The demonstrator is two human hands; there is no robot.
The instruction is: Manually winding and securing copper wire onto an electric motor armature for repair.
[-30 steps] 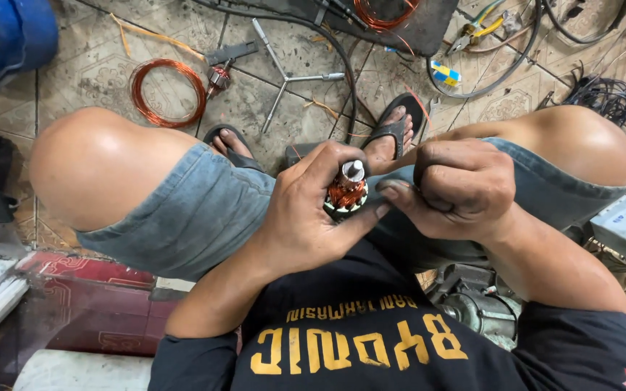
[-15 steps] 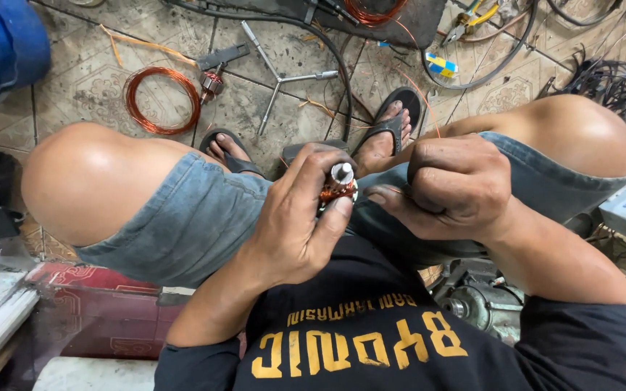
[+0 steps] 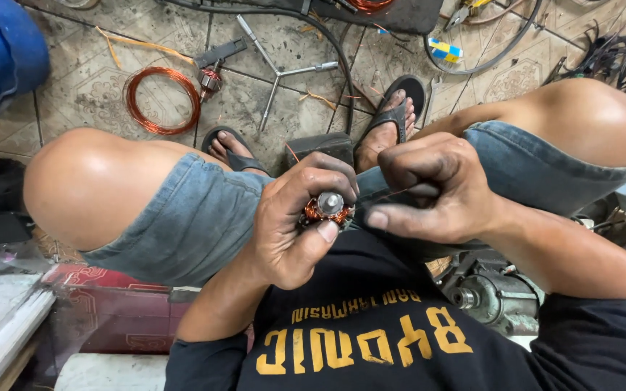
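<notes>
— Armature [image 3: 325,210], copper-wound with a steel shaft end showing: where does it sit?

— At the centre of the frame, clasped in the left hand [image 3: 295,221], fingers curled over its top and the thumb pressed under it. It is held above the lap, between the two bare knees.

— And the right hand [image 3: 436,190]?

— Just to the right of it, clenched, pinching a thin copper wire [image 3: 393,193] that runs back to the windings. The two hands nearly touch.

— What is the floor like?

— Worn patterned tiles [image 3: 88,94], grimy, with dark grout lines. A coil of copper wire [image 3: 162,100] lies in the upper left, and a second small armature [image 3: 210,80] just beside it. A three-armed metal wrench [image 3: 278,72] lies at top centre, with black cable [image 3: 327,43] curving past it.

— Anything else about the room?

— A blue drum [image 3: 5,51] fills the top left corner. Both feet wear dark sandals [image 3: 393,112] on the tiles, with a dark block [image 3: 320,147] between them. A tangle of black wires [image 3: 617,61] sits in the upper right, a grey motor housing [image 3: 490,293] lies at lower right beside the person's hip, and a red box [image 3: 110,311] under clear plastic sits at lower left.
</notes>
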